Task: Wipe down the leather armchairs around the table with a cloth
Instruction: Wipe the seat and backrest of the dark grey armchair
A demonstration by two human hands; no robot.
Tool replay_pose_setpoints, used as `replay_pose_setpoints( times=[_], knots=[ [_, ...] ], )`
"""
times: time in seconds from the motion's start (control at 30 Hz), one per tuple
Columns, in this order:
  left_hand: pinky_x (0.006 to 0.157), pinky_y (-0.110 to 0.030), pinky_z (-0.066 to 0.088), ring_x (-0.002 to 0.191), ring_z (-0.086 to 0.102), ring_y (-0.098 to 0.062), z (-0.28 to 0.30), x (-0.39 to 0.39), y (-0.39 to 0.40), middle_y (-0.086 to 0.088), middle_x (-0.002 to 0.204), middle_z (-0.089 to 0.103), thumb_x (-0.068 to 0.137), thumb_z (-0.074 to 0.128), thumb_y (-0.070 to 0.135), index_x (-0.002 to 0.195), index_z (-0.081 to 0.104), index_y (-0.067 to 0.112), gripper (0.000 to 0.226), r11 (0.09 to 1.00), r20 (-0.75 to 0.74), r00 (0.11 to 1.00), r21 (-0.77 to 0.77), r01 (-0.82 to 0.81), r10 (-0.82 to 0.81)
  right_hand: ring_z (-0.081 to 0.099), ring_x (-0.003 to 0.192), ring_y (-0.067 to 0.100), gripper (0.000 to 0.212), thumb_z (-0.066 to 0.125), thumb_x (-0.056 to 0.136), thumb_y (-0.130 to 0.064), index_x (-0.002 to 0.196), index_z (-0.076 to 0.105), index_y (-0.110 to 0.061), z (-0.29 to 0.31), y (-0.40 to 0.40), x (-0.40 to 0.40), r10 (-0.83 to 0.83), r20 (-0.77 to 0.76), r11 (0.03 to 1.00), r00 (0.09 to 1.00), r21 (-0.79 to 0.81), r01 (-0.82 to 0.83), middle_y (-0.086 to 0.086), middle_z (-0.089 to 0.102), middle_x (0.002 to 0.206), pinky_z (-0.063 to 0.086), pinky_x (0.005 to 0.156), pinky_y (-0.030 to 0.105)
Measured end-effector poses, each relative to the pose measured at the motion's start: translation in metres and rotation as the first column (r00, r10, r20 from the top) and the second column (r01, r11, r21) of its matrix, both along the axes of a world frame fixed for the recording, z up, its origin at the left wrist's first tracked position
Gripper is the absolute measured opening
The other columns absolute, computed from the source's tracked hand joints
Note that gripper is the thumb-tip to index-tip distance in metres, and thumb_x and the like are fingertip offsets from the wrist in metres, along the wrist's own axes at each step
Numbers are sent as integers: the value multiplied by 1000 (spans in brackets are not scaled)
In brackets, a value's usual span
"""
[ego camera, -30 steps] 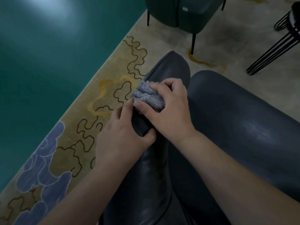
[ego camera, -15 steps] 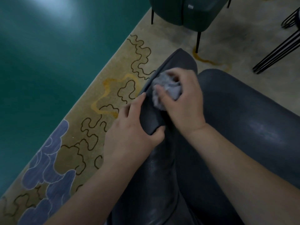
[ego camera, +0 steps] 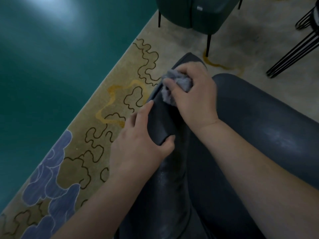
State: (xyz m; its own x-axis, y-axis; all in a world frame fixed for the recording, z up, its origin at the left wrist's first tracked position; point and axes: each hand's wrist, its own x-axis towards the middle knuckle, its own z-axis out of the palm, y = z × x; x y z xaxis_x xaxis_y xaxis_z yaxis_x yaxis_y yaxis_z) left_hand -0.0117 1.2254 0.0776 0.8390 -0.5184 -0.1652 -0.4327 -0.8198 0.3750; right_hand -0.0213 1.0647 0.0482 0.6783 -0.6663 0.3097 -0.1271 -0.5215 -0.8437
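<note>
A dark grey leather armchair (ego camera: pixel 259 118) fills the lower right of the head view, its left armrest running up the middle. My right hand (ego camera: pixel 195 94) grips a crumpled grey cloth (ego camera: pixel 179 81) and presses it on the armrest near its far end. My left hand (ego camera: pixel 138 145) grips the armrest edge just behind, thumb on the inner side, fingers over the outer side.
A second, green armchair (ego camera: pixel 195 12) on thin black legs stands at the top. Black wire legs of a table or stool (ego camera: pixel 293 54) show at the upper right. A patterned beige rug (ego camera: pixel 107 107) lies beneath, with green floor (ego camera: pixel 43 75) to the left.
My right hand has slid the cloth further along the armrest toward its far end. My left hand has followed a little way along the armrest edge.
</note>
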Motion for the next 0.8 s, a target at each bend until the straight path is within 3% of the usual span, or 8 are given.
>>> replay_pose_setpoints(
  times=[0.13,0.3,0.4,0.5,0.57,0.67,0.73,0.8],
  knots=[
    [75,-34,42,106,56,-18,-2,0,-1,11,131,46,66,61,65,139,21,45,85,1000,-15,1000,1,-14,14,47,86,18,37,63,76,-56,71,47,-23,-3,22,8,46,-125,977,991,-202,-71,-2,50,87,41,70,39],
    [77,-32,41,111,54,-17,1,0,0,12,139,41,70,59,65,142,15,51,86,1000,-30,1000,-9,-4,4,51,78,21,27,60,80,-39,71,40,-22,-15,6,3,-92,-82,982,992,-175,76,0,49,80,46,68,47],
    [78,-30,40,113,53,-15,1,0,0,13,140,39,71,59,65,142,13,51,86,1000,-41,999,-9,-1,1,52,80,19,15,58,82,-34,82,49,-22,-16,2,-1,-43,-77,987,996,-158,31,-4,51,84,46,75,47],
    [77,-29,39,113,53,-15,0,0,0,13,139,40,71,59,65,142,13,51,86,1000,-30,1000,-9,-1,1,53,82,19,15,56,84,-37,81,49,-24,-18,-4,-3,2,-107,982,994,-188,-22,-3,53,85,44,76,41],
    [77,-29,38,112,53,-15,0,1,0,13,139,39,70,59,66,142,13,51,86,1000,-34,999,-3,-4,4,51,79,17,18,57,86,-33,78,47,-21,-36,-13,-15,-98,-103,992,990,-93,88,-1,52,82,44,75,37],
    [78,-28,37,111,53,-14,2,-1,1,14,139,39,71,60,65,142,14,51,86,1000,-36,999,-5,-2,2,46,70,12,23,60,88,-27,73,44,-18,-70,-18,-50,-276,-264,931,924,165,326,0,50,77,40,69,34],
    [78,-28,36,111,52,-15,2,-1,0,14,139,39,71,60,65,142,14,50,85,1000,-29,1000,-9,4,-4,46,68,9,25,60,89,-29,74,44,-17,-70,-10,-58,-279,-241,907,929,251,338,0,50,76,37,66,27],
    [79,-28,36,115,51,-15,0,0,0,13,140,40,71,59,64,142,15,50,84,1000,-16,1000,-11,4,-4,50,75,13,24,58,90,-35,79,46,-17,-46,2,-44,-267,-111,919,957,268,287,2,52,81,39,69,26]
  ],
)
